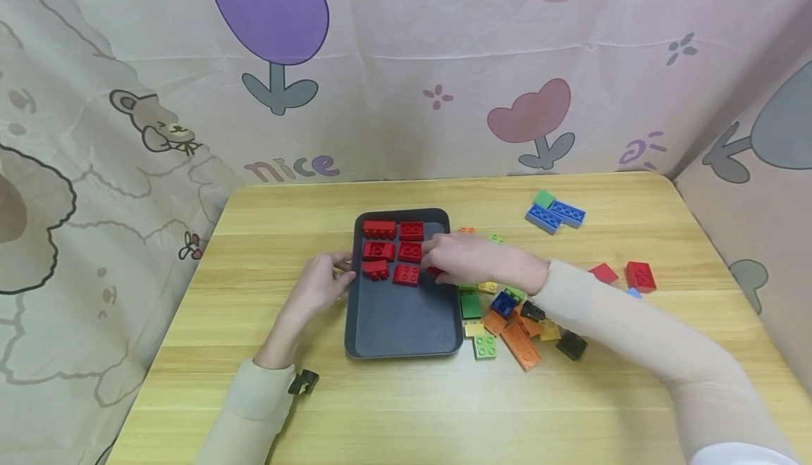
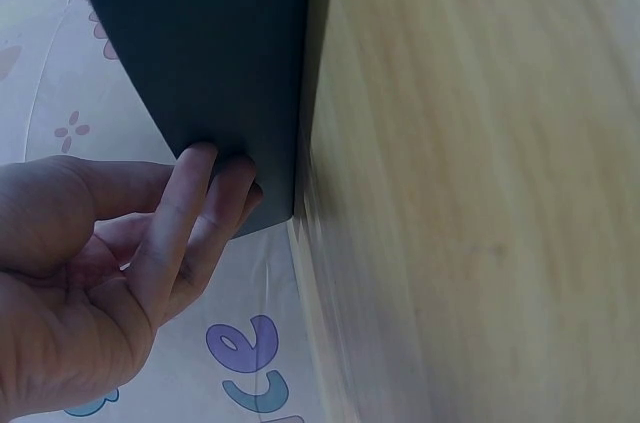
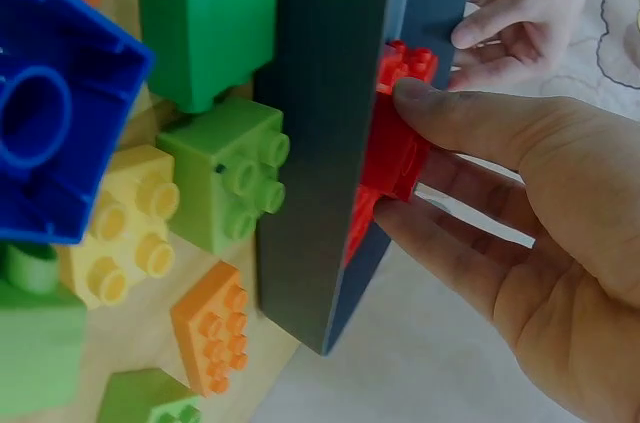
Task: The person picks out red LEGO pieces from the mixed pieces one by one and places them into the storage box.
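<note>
A dark grey tray lies on the wooden table, with several red bricks set in two columns in its far half. My right hand reaches over the tray's right rim and pinches a red brick between thumb and fingers; from the head view it is mostly hidden. At the tray's left side is my left hand. In the left wrist view its extended fingers touch the tray's outer wall.
Right of the tray lie loose bricks: a long orange brick, a light green brick, a dark blue brick and a black brick. Blue bricks lie farther back. A red brick sits at far right. A printed curtain hangs behind.
</note>
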The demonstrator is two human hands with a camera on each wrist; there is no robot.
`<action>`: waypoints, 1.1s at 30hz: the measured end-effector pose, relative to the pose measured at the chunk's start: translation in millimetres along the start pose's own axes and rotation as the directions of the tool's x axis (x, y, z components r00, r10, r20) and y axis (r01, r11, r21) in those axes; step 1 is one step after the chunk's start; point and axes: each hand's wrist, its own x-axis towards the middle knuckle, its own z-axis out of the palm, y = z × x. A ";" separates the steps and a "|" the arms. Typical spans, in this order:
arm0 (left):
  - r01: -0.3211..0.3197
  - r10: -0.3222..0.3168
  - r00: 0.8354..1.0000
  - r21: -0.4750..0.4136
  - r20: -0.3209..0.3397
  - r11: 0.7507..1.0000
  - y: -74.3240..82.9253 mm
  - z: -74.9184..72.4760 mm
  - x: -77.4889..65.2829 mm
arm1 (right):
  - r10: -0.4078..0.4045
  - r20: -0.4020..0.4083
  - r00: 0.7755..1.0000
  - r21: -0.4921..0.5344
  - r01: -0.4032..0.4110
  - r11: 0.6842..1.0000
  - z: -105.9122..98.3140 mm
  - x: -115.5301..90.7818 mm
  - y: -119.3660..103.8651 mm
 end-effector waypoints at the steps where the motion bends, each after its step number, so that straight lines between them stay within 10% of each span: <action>1: 0.002 -0.002 1.000 -0.001 -0.001 1.000 0.0 0.1 0.0 | 0.003 0.006 1.000 0.006 -0.003 1.000 1.3 0.9 0.3; 33: -0.001 0.001 1.000 0.003 -0.002 1.000 0.8 0.0 -1.7 | -0.001 0.047 0.999 0.007 0.001 1.000 19.1 9.5 1.4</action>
